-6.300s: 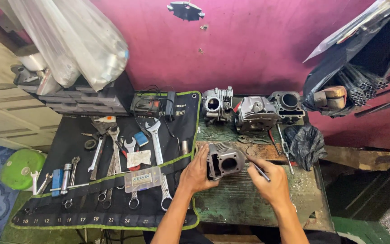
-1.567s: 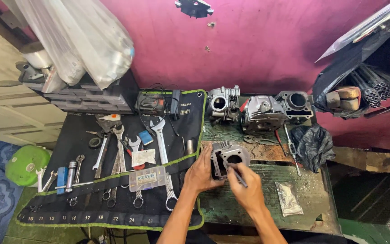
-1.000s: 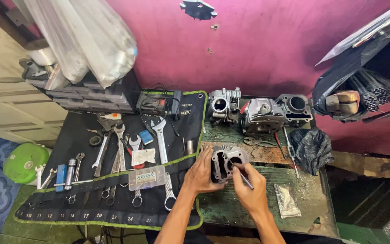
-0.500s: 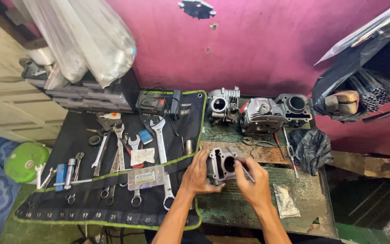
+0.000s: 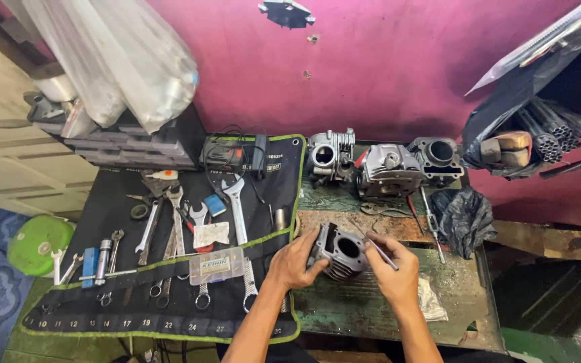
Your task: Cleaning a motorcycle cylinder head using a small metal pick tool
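The left hand's fingers (image 5: 307, 247) cover the near side of the finned engine cylinder (image 5: 341, 253), and the thin tool's (image 5: 375, 246) lower end vanishes under the right hand's fingers (image 5: 390, 259).

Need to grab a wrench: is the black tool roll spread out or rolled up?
Spread out: the black tool roll lies flat on the bench with wrenches laid across it.

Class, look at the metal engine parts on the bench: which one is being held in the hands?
The finned cylinder at the front, gripped by the left hand. The other engine parts stand untouched along the pink wall.
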